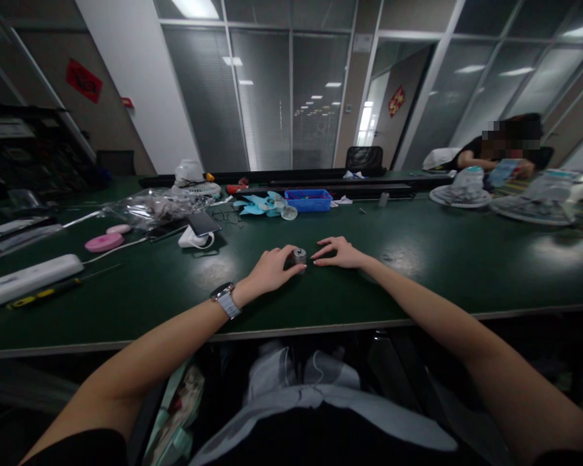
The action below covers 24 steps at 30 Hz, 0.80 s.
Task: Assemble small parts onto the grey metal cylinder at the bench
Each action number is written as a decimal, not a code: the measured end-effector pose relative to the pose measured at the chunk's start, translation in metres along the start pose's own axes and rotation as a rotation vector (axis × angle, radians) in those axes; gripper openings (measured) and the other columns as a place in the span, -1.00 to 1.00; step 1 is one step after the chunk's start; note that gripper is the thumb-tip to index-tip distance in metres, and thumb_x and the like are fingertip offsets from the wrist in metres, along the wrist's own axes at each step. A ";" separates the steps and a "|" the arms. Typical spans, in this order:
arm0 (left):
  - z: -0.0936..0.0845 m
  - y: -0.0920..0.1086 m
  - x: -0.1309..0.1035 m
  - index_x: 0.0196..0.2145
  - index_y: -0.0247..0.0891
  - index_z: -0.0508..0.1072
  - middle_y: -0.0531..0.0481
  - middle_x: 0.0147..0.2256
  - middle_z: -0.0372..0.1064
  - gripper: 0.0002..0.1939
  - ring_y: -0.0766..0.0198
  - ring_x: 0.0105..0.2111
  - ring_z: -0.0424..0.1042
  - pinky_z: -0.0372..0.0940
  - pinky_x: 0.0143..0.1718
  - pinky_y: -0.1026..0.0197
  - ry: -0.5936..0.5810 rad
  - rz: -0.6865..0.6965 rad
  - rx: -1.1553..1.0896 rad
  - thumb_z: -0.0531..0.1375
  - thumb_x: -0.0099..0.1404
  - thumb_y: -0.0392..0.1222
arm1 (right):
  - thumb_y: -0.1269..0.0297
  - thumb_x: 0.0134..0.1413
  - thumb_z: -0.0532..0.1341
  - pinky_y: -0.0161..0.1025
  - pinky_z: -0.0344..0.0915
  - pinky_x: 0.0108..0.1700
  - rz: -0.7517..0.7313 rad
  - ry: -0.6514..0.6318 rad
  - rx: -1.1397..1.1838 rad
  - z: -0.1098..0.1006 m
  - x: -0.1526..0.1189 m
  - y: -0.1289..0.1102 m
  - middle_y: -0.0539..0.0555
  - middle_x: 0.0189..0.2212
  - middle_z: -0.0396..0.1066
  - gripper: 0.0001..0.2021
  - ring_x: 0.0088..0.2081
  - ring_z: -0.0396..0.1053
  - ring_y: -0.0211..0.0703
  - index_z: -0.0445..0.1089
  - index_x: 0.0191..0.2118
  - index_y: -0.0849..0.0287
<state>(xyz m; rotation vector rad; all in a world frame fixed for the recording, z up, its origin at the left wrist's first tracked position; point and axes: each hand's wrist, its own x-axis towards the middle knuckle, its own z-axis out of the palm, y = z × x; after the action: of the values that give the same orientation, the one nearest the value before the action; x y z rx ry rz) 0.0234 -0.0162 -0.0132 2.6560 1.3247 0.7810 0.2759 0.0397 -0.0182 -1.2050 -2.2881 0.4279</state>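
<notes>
A small grey metal cylinder (pixel 299 256) stands upright on the green table (pixel 282 304), with a dark spot at the centre of its top. My left hand (pixel 272 268), with a watch on its wrist, has thumb and fingers round the cylinder's left side. Just to the right of the cylinder is my right hand (pixel 339 253), its thumb and fingers apart and a small gap between the fingertips and the metal. Nothing is in my right hand.
Behind the hands lie a blue tray (pixel 308 200), light-blue gloves (pixel 262 204) and a small grey cylinder (pixel 383 199). To the left are a white charger (pixel 194 238), pink discs (pixel 104 243), a power strip (pixel 29 280) and a screwdriver (pixel 46 294). A person (pixel 480 152) sits at the far right.
</notes>
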 end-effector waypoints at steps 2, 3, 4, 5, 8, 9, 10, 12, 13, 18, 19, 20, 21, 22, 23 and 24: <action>0.000 0.000 0.000 0.02 -0.19 0.32 -0.11 -0.16 0.46 -0.53 0.07 -0.19 0.43 0.29 -0.17 0.07 0.004 -0.003 0.000 0.10 0.28 0.15 | 0.00 -0.18 0.39 0.38 0.02 0.13 -0.003 -0.010 -0.011 0.002 0.001 0.001 0.14 0.02 0.39 -0.74 0.10 0.25 0.20 0.58 -0.30 -0.08; 0.000 -0.001 0.000 0.02 -0.19 0.32 -0.11 -0.16 0.46 -0.53 0.07 -0.19 0.44 0.29 -0.17 0.07 0.005 -0.003 -0.005 0.10 0.27 0.15 | 0.01 -0.16 0.38 0.34 0.04 0.13 -0.012 -0.009 -0.005 0.003 0.002 0.001 0.13 0.00 0.40 -0.76 0.08 0.27 0.18 0.58 -0.31 -0.07; 0.000 -0.001 0.000 0.01 -0.19 0.33 -0.11 -0.16 0.46 -0.54 0.07 -0.19 0.44 0.29 -0.17 0.07 0.005 -0.003 -0.018 0.11 0.27 0.14 | 0.02 -0.13 0.37 0.29 0.08 0.13 -0.029 0.000 0.013 0.004 0.002 -0.001 0.13 -0.02 0.42 -0.77 0.05 0.30 0.14 0.58 -0.31 -0.05; -0.001 -0.001 0.000 0.00 -0.19 0.33 -0.10 -0.16 0.46 -0.54 0.08 -0.20 0.44 0.30 -0.17 0.08 0.003 -0.001 -0.041 0.11 0.27 0.13 | 0.05 -0.10 0.36 0.22 0.13 0.12 -0.056 0.016 0.044 0.005 0.003 -0.004 0.12 -0.07 0.45 -0.78 0.01 0.34 0.09 0.58 -0.30 -0.03; -0.002 0.001 -0.001 0.00 -0.18 0.33 -0.06 -0.16 0.46 -0.59 0.14 -0.20 0.46 0.32 -0.17 0.13 -0.023 0.017 -0.169 0.13 0.28 0.08 | 0.13 0.02 0.29 0.04 0.23 0.09 -0.149 0.101 0.168 0.007 0.003 -0.021 0.08 -0.19 0.52 -0.82 -0.09 0.42 -0.04 0.57 -0.26 0.03; -0.002 0.001 -0.001 0.00 -0.17 0.33 -0.05 -0.15 0.47 -0.60 0.15 -0.19 0.46 0.33 -0.16 0.15 -0.037 0.026 -0.210 0.13 0.28 0.06 | 0.15 0.06 0.27 0.02 0.23 0.09 -0.155 0.146 0.197 0.008 0.002 -0.028 0.06 -0.21 0.53 -0.82 -0.09 0.43 -0.06 0.56 -0.24 0.03; -0.002 0.002 -0.001 0.01 -0.17 0.33 -0.04 -0.15 0.47 -0.60 0.16 -0.19 0.47 0.33 -0.15 0.16 -0.049 0.034 -0.239 0.14 0.28 0.05 | 0.17 0.08 0.25 0.00 0.23 0.08 -0.155 0.177 0.224 0.009 0.001 -0.036 0.05 -0.21 0.54 -0.81 -0.09 0.43 -0.07 0.56 -0.22 0.03; -0.003 0.003 -0.002 0.01 -0.18 0.34 -0.04 -0.15 0.47 -0.59 0.16 -0.17 0.46 0.33 -0.13 0.15 -0.061 0.047 -0.254 0.14 0.28 0.05 | 0.18 0.09 0.24 -0.02 0.25 0.06 -0.167 0.203 0.269 0.011 -0.001 -0.050 0.04 -0.22 0.54 -0.81 -0.10 0.44 -0.07 0.55 -0.21 0.04; -0.003 0.004 -0.002 0.01 -0.19 0.35 -0.06 -0.15 0.47 -0.58 0.14 -0.17 0.46 0.33 -0.12 0.14 -0.064 0.052 -0.247 0.15 0.27 0.05 | 0.19 0.09 0.24 -0.02 0.25 0.05 -0.181 0.209 0.284 0.012 -0.003 -0.056 0.04 -0.23 0.54 -0.82 -0.11 0.44 -0.07 0.55 -0.21 0.04; -0.002 0.003 -0.001 0.05 -0.21 0.34 -0.11 -0.12 0.45 -0.53 0.10 -0.14 0.45 0.32 -0.10 0.10 -0.064 0.070 -0.219 0.15 0.27 0.07 | 0.21 0.07 0.26 -0.04 0.25 0.02 -0.206 0.193 0.292 0.014 -0.005 -0.066 0.04 -0.26 0.54 -0.84 -0.14 0.43 -0.09 0.55 -0.23 0.06; -0.002 0.003 -0.001 0.06 -0.21 0.34 -0.11 -0.11 0.45 -0.52 0.10 -0.14 0.45 0.32 -0.10 0.10 -0.062 0.070 -0.217 0.15 0.26 0.08 | 0.22 0.07 0.26 -0.04 0.25 0.03 -0.206 0.189 0.288 0.014 -0.005 -0.066 0.04 -0.26 0.54 -0.84 -0.15 0.43 -0.09 0.55 -0.23 0.06; -0.001 0.003 -0.001 0.06 -0.21 0.33 -0.11 -0.11 0.45 -0.51 0.11 -0.14 0.45 0.32 -0.10 0.10 -0.061 0.071 -0.214 0.15 0.27 0.08 | 0.21 0.06 0.27 -0.05 0.24 0.03 -0.206 0.187 0.284 0.014 -0.005 -0.066 0.04 -0.27 0.54 -0.84 -0.15 0.43 -0.10 0.55 -0.24 0.06; -0.001 0.002 -0.001 0.06 -0.21 0.34 -0.11 -0.12 0.45 -0.51 0.11 -0.15 0.45 0.33 -0.11 0.11 -0.060 0.073 -0.212 0.14 0.26 0.09 | 0.21 0.05 0.28 -0.06 0.24 0.03 -0.205 0.184 0.283 0.013 -0.004 -0.066 0.04 -0.27 0.54 -0.84 -0.15 0.43 -0.10 0.55 -0.25 0.07; -0.001 0.002 -0.001 0.06 -0.21 0.34 -0.11 -0.12 0.45 -0.52 0.12 -0.16 0.45 0.33 -0.12 0.11 -0.057 0.077 -0.211 0.14 0.26 0.09 | 0.21 0.04 0.28 -0.07 0.24 0.02 -0.204 0.179 0.286 0.013 -0.004 -0.066 0.04 -0.28 0.54 -0.84 -0.16 0.43 -0.10 0.56 -0.26 0.07; -0.001 0.002 -0.001 0.05 -0.21 0.34 -0.10 -0.13 0.45 -0.52 0.12 -0.16 0.45 0.33 -0.12 0.12 -0.054 0.082 -0.210 0.14 0.27 0.10 | 0.20 0.03 0.29 -0.08 0.25 0.01 -0.201 0.170 0.294 0.012 -0.004 -0.066 0.05 -0.28 0.53 -0.84 -0.17 0.43 -0.11 0.56 -0.27 0.08; -0.001 0.002 -0.001 0.04 -0.20 0.35 -0.09 -0.14 0.46 -0.53 0.13 -0.17 0.45 0.33 -0.12 0.12 -0.051 0.088 -0.210 0.14 0.27 0.10 | 0.19 0.03 0.29 -0.10 0.26 -0.01 -0.193 0.160 0.306 0.012 -0.003 -0.066 0.05 -0.29 0.53 -0.84 -0.18 0.44 -0.11 0.56 -0.28 0.09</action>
<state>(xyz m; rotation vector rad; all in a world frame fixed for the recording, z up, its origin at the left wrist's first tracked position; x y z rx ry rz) 0.0244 -0.0184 -0.0120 2.5637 1.0561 0.8069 0.2269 0.0000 0.0035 -0.8288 -2.0858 0.5637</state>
